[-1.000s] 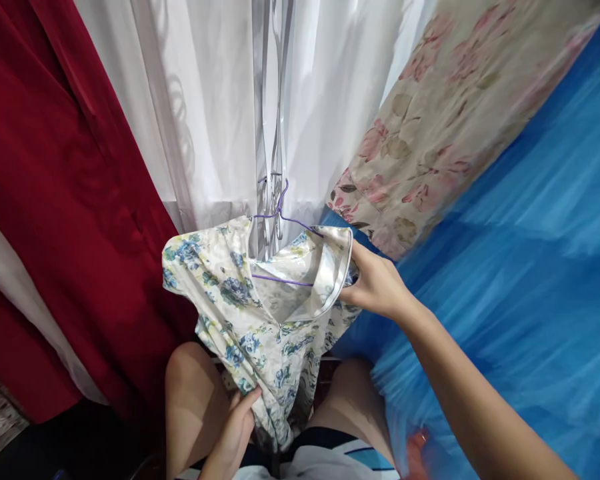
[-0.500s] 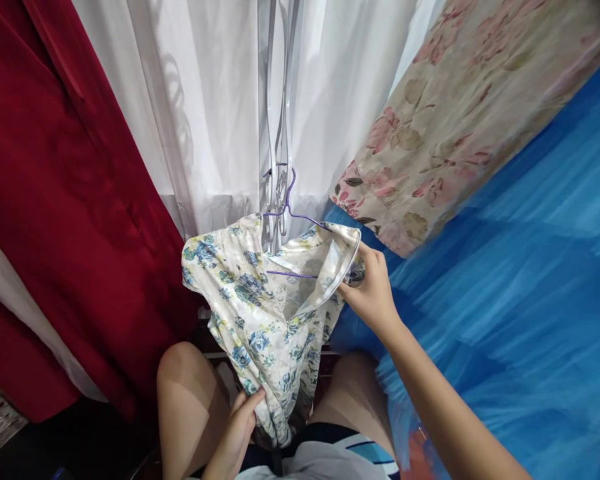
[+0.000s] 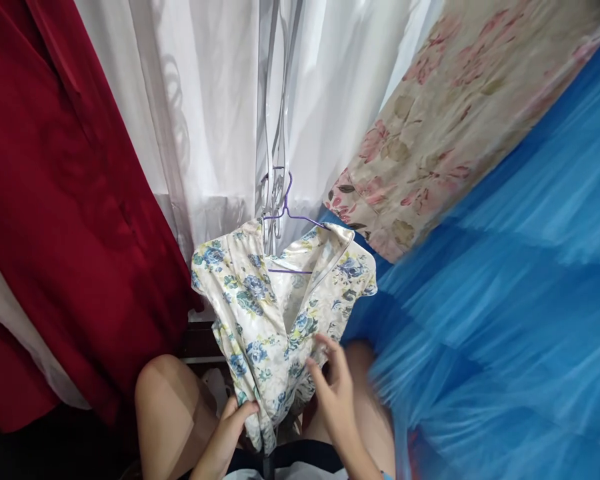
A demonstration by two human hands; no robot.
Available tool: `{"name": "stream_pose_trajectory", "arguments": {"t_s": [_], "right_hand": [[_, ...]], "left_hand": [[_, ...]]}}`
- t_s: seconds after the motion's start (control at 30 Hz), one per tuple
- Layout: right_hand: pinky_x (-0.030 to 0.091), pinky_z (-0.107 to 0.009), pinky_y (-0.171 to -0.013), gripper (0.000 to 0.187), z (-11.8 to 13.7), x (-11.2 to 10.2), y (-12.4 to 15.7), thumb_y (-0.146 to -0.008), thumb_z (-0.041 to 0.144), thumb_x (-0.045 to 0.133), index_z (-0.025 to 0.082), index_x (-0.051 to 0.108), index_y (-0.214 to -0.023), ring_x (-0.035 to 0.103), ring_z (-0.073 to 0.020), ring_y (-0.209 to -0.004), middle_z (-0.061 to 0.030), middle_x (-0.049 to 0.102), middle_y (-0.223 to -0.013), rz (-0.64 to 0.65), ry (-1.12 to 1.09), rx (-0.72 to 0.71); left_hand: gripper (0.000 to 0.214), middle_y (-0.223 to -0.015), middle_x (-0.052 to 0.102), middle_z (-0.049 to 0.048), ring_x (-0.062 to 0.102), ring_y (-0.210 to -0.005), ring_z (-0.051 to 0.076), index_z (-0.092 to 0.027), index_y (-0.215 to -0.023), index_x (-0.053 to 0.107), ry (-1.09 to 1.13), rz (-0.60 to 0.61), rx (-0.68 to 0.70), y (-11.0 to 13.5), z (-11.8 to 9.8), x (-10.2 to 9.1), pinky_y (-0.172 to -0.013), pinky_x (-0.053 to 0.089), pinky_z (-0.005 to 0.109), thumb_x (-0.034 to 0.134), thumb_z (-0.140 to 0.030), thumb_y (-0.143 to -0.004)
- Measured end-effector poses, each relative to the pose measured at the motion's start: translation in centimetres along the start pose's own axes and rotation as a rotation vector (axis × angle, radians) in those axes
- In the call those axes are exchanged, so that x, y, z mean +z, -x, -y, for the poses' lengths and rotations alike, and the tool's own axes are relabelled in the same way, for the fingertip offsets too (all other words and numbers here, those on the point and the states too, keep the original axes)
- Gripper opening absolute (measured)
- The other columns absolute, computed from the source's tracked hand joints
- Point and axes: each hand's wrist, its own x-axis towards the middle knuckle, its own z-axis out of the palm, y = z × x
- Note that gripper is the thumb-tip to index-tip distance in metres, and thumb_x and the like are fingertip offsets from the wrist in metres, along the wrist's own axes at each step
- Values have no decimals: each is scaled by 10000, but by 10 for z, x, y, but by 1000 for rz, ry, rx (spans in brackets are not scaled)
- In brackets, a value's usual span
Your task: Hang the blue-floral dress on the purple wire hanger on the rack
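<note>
Garment (image 3: 260, 327): off-white, blue-yellow floral. Hanger (image 3: 286, 211): purple. Drape (image 3: 80, 200): red. Curtain (image 3: 220, 107): white. Tulle (image 3: 505, 287): blue.

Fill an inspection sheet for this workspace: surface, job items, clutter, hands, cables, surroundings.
Surface: nothing seen as a worktop; the floral garment hangs down between the knees.
Job items: garment on a purple hanger, neckline gaping; how the hook is held is unclear.
Clutter: pale item beside the left knee, too obscured to identify.
Hands: left hand grips the garment's lower side; right hand has fingers parted at its front, contact unclear.
Cables: nothing seen.
Surroundings: red cloth at left, white curtain behind, pink-flowered cloth and blue tulle at right.
</note>
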Motion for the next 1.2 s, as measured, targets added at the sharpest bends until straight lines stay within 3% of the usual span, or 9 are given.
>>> {"name": "stream_pose_trajectory", "arguments": {"t_s": [0.13, 0.27, 0.47, 0.67, 0.73, 0.87, 0.97, 1.07, 1.2], "right_hand": [[464, -394, -945, 291, -14, 20, 24, -915, 429, 560, 234, 597, -1128, 595, -285, -1100, -95, 630, -1179, 270, -143, 208], [438, -304, -774, 230, 8, 18, 5, -931, 434, 550, 209, 594, -921, 578, -208, -854, -33, 612, -890, 290, -153, 147], [361, -266, -615, 268, 36, 23, -24, -938, 410, 540, 197, 535, -775, 458, -146, -642, 21, 490, -690, 405, -184, 81], [335, -259, -512, 355, 39, 29, -20, -924, 445, 513, 207, 488, -662, 439, -125, -481, 25, 516, -513, 490, -419, 266], [327, -249, -493, 354, 40, 26, -14, -905, 456, 545, 203, 502, -662, 432, -118, -459, 30, 517, -491, 491, -445, 299], [315, -241, -478, 349, 42, 23, -7, -886, 467, 588, 199, 530, -670, 412, -111, -448, 35, 521, -477, 469, -446, 316], [325, -244, -489, 342, 46, 25, -2, -892, 446, 592, 198, 537, -662, 422, -113, -460, 26, 543, -490, 487, -485, 310], [337, -244, -506, 332, 51, 25, 3, -890, 417, 608, 195, 540, -652, 438, -112, -481, 16, 570, -522, 509, -522, 283], [296, -227, -455, 316, 55, 21, 4, -874, 412, 629, 187, 561, -663, 409, -93, -430, 21, 580, -500, 511, -541, 314]], "left_hand": [[379, -971, 756, 98, 648, -1126, 310, -149, -971, 681, -56, 51, -13, -2, 8, 1, -989, 477, 388, 756, -249, -614], [426, -1003, 751, 113, 602, -1207, 308, -161, -991, 676, -70, 62, 27, 0, 12, 2, -1036, 448, 379, 773, -307, -602], [429, -988, 751, 106, 616, -1186, 310, -198, -989, 688, -78, 42, 101, -4, 21, 9, -1052, 441, 400, 762, -378, -606], [417, -966, 723, 120, 614, -1146, 361, -172, -972, 660, -107, -93, 151, -24, 23, -8, -1003, 460, 460, 700, -386, -617], [460, -1062, 684, 133, 595, -1149, 361, -160, -1055, 611, -202, -186, 297, -22, 15, -8, -1016, 441, 470, 673, -387, -659], [603, -1384, 471, 139, 468, -1295, 303, -220, -1310, 415, -371, -310, 921, 7, -10, 14, -1124, 328, 422, 660, -340, -772], [495, -1360, 491, 128, 457, -1307, 281, -239, -1279, 455, -591, -140, 1097, 30, -31, 39, -1120, 323, 371, 647, -273, -824], [287, -1158, 627, 106, 588, -1111, 249, -225, -1175, 535, -740, 135, 955, 35, -46, 57, -959, 433, 319, 564, -283, -896], [129, -787, 614, 33, 595, -773, 193, -214, -800, 509, -823, 192, 910, 30, -49, 63, -754, 434, 273, 493, -265, -918]]}}
